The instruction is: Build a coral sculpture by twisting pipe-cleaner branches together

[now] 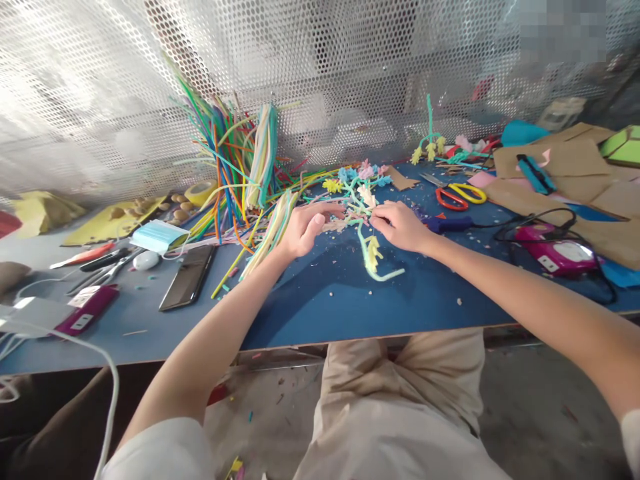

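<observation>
A cluster of pipe-cleaner flowers (361, 193) in yellow, blue, pink and cream lies on the blue table (320, 307), with a pale green stem (375, 260) curling toward me. My left hand (306, 227) is at its left side, fingers curled and pinching a pale strand. My right hand (400, 225) is closed on the bundle from the right. The two hands are close together over the flowers.
A big heap of coloured pipe cleaners (235, 160) stands at the back left. A phone (189, 277), face mask (159, 235), pliers (107, 267), red-yellow scissors (457, 195), a pink glue gun (555, 252) with black cord, and cardboard (560, 167) lie around. Perforated mesh (320, 73) backs the table.
</observation>
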The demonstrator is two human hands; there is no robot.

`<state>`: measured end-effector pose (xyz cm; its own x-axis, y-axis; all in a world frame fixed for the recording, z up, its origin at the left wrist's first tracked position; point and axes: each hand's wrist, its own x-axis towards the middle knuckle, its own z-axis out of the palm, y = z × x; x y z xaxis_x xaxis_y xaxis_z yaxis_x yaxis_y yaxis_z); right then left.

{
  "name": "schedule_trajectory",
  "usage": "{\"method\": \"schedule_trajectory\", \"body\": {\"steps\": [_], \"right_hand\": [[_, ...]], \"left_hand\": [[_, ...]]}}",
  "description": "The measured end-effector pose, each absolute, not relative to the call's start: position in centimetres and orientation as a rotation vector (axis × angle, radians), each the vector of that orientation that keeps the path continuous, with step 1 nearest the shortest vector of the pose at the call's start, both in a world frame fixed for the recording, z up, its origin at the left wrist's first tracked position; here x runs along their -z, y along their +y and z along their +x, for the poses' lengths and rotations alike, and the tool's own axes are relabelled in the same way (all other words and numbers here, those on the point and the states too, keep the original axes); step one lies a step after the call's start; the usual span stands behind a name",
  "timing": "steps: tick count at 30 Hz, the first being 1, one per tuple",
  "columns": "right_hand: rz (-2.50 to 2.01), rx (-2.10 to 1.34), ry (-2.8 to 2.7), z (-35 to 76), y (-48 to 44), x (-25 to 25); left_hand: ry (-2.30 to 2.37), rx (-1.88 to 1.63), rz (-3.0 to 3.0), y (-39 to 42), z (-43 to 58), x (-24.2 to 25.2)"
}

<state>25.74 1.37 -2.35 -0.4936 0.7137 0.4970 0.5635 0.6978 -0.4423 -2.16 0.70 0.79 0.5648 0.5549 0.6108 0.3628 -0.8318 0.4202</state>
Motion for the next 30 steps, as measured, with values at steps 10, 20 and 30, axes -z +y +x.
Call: {"method": "schedule_trajectory", "body": {"steps": [10,20,30], "right_hand": [[-1.045,-0.183,-2.257,25.8,1.6,2.5],[-1.188,-0.050,-2.251,25.5,1.4,2.7],[-1.006,-0.057,-2.336,24.6,0.8,2.8]], "left_hand": [[1.059,-0.814,3.177,0.4,-0.9,0.0],[1.285,-0.781,3.163,0.6,-0.6,0.6],[1.321,-0.784,3.289,0.2,0.6,1.4]]}}
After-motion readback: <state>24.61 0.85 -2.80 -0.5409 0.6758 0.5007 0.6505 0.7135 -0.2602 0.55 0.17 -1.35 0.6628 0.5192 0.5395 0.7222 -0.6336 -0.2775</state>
